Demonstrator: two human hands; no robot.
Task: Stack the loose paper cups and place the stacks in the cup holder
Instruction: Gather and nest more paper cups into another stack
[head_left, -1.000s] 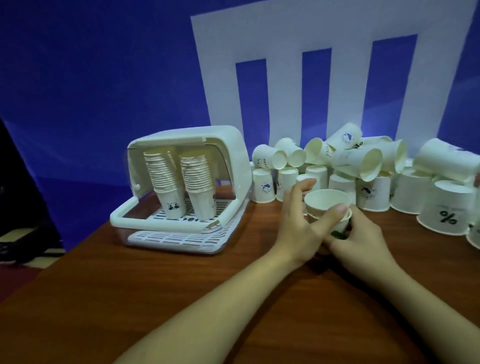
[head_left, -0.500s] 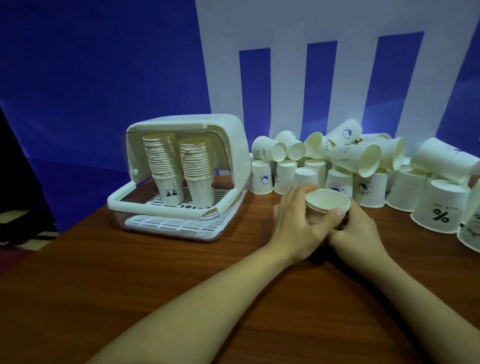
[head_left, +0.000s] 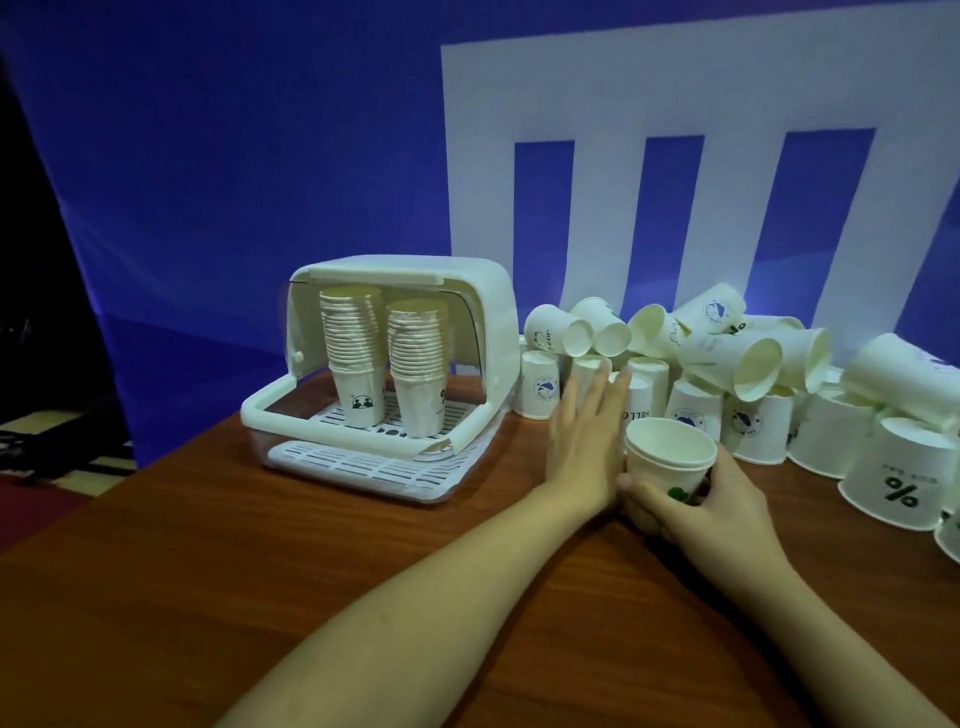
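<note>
My right hand (head_left: 709, 501) grips a short stack of nested white paper cups (head_left: 670, 457), mouth up, just above the wooden table (head_left: 260, 571). Fingers straight, my left hand (head_left: 587, 431) reaches away from the stack toward the loose cups and holds nothing. Its fingertips are at an upside-down cup (head_left: 587, 371) in the pile. A heap of loose paper cups (head_left: 737, 364), some upside down and some lying on their sides, fills the back right. The white cup holder (head_left: 395, 364) stands at the left with its lid raised and two tall cup stacks (head_left: 384, 364) inside.
A blue and white banner (head_left: 597, 156) hangs right behind the table. More upside-down cups, one with a percent sign (head_left: 898, 483), crowd the right edge. The table's left edge drops off beside the cup holder.
My left hand has let go of the stack and stretched forward toward the pile. My right hand now holds the stack alone, slightly lower and nearer to me.
</note>
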